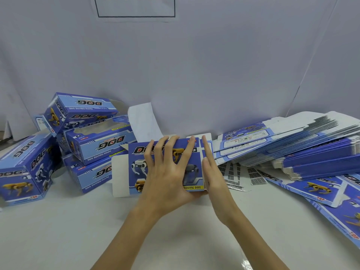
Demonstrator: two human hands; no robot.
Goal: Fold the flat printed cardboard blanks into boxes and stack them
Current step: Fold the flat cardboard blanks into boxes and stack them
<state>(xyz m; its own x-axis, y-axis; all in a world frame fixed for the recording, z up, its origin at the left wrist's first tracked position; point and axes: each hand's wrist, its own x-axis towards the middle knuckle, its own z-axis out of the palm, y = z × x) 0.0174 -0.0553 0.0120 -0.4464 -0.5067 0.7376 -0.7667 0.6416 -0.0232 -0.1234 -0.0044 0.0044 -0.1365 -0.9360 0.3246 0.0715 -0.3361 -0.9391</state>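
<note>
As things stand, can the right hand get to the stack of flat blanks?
Probably yes. The right hand lies flat against the right end of the half-folded box, and the stack of flat blanks sits just to its right with only bare table between.

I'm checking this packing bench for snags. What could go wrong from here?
1. The left hand presses the half-folded box flat-fingered while the right hand pushes its side; it may slide or crease.
2. The finished boxes lie in a tilted, uneven heap; adding one might topple them.
3. The flat blanks fan out loosely beside the right hand and might slip.
</note>
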